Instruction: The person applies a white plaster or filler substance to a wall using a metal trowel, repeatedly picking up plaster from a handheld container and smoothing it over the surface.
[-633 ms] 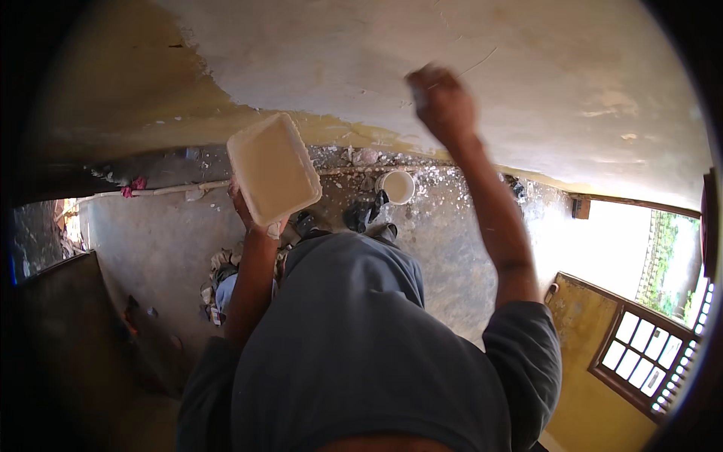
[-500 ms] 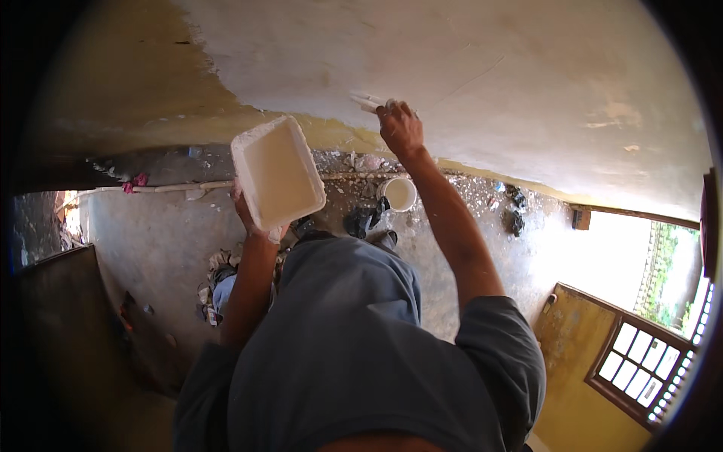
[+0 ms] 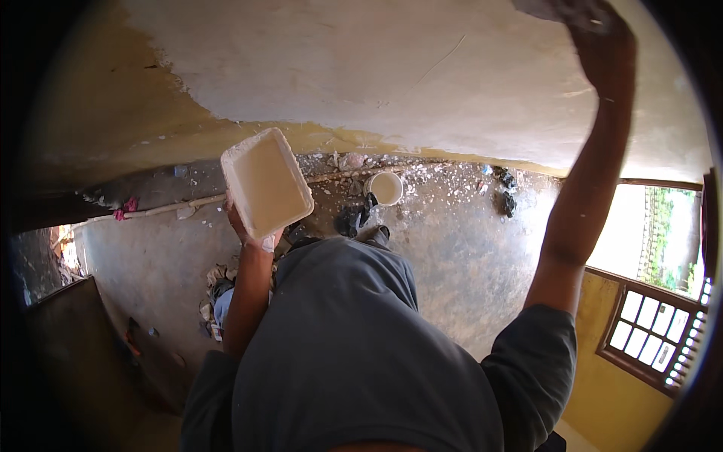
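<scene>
Both hands are well apart: the left hand (image 3: 242, 232) is clamped on the near left side of the tray (image 3: 296, 169), and the right hand (image 3: 599, 45), far to the right, is closed around a pale, flat tool (image 3: 536, 7). Blur and the frame's upper edge hide how tightly those right fingers bend. On the left, fingers lie along the tray's side and the palm sits low at its near end; how much of the hand goes beneath the base cannot be told. The tray is held up left of centre, just beyond the body, its open top showing a smooth cream mix (image 3: 267, 184). Its sides look fairly stiff and the shell alone is probably light, but the mix likely adds weight that would shift if the tray tips. Its crusted rim may give some grip, while wet smears could make it slippery; the surest hold seems to be a palm under the base with fingers up one side. Farther out, a white bucket (image 3: 399, 181) stands on the floor (image 3: 452, 264) with black plastic (image 3: 350, 221) beside it, a pole (image 3: 173, 207) lies to the left, and the patchy wall (image 3: 376, 68) spans the far side.
</scene>
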### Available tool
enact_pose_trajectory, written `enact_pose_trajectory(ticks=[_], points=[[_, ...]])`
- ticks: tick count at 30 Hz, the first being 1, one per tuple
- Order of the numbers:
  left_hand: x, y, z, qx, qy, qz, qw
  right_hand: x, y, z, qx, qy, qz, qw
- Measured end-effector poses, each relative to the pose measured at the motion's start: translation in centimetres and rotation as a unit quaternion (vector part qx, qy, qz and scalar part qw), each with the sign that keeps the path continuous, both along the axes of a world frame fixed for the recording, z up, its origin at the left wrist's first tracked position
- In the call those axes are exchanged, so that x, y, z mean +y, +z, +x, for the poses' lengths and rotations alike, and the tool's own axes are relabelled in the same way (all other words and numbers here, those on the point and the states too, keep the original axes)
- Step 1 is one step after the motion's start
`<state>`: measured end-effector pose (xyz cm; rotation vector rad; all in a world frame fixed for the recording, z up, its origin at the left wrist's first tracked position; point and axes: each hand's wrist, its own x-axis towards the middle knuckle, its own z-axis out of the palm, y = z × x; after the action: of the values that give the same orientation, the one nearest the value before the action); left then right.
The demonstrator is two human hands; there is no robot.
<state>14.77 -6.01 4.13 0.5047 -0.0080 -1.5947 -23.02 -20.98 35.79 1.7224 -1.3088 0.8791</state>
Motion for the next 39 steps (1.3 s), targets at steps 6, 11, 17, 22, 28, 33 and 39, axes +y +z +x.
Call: enact_pose_trajectory(ticks=[6, 11, 17, 22, 28, 33, 39], points=[[0.9, -2.4, 0.5, -0.498, 0.043, -0.045, 0.865, 1.3, -10.7, 1.1, -0.053, 0.078, 0.364, 0.927], [1.2, -0.1, 0.2, 0.013, 0.003, -0.050, 0.999, 0.7, -33.4, 6.6, -0.017, 0.053, 0.471, 0.881], [2.3, -1.6, 1.6, 0.001, -0.002, -0.052, 0.999, -1.2, -40.1, 5.6, -0.032, 0.034, 0.367, 0.929], [2.5, -2.4, 1.0, 0.000, -0.013, -0.078, 0.997, -1.2, -33.6, 2.3, 0.001, 0.012, 0.334, 0.942], [1.4, -1.2, -0.4, 0.003, 0.005, -0.023, 1.000, 0.1, -19.6, 0.2, 0.011, 0.000, 0.283, 0.959], [0.6, -0.8, -0.9, 0.021, -0.007, -0.044, 0.999, -0.1, -8.1, -0.9, 0.078, -0.024, 0.249, 0.965], [0.2, 1.3, -1.5, 0.028, -0.018, -0.033, 0.999, 1.9, 5.5, -0.6, 0.134, -0.023, 0.135, 0.982]])
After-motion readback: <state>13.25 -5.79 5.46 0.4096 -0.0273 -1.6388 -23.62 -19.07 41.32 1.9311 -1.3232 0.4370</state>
